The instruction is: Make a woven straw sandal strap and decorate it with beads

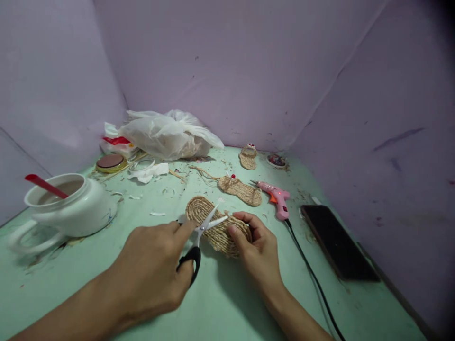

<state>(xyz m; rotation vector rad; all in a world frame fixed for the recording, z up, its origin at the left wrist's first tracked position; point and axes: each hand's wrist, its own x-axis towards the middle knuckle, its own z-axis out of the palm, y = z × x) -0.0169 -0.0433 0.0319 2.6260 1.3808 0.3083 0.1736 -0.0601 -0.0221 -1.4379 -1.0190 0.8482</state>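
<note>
My left hand [152,270] grips black-handled scissors [199,241], whose blades are parted over a woven straw sole [213,222] lying on the pale green table [220,303]. My right hand [258,244] holds the near right end of that sole, fingers curled over its edge and thumb pressing on top. The scissor tips point up and right across the sole's middle.
A finished small straw sandal [241,189] and another [248,157] lie farther back. A pink glue gun [277,199] with its black cord [313,279] and a dark phone [337,241] sit to the right. A white pot [71,206] with a red spoon stands left; a plastic bag [167,135] behind.
</note>
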